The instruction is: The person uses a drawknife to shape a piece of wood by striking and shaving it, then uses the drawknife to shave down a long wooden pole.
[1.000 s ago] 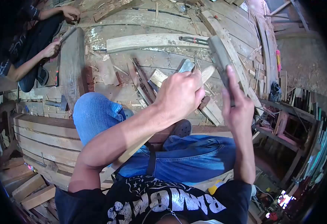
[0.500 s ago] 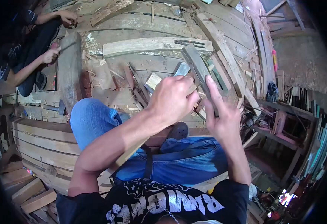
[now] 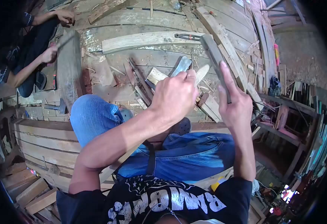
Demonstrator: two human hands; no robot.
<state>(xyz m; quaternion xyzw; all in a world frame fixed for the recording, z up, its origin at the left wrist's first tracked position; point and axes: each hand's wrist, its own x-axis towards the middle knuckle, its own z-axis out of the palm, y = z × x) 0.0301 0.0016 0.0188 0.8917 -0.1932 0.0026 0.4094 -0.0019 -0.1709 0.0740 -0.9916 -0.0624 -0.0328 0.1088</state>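
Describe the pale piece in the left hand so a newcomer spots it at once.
Find the blue jeans across the lower middle, then go up to the left hand, closed in a fist. The pale piece juts from that fist toward the long grey bar in the right hand. Its light colour and tapered, rounded tip set it apart from that darker, straight bar.

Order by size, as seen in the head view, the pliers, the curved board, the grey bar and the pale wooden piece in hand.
1. Curved board
2. Grey bar
Unsure: pale wooden piece and pliers; the left hand hides part of the piece, which seems nearer the camera.
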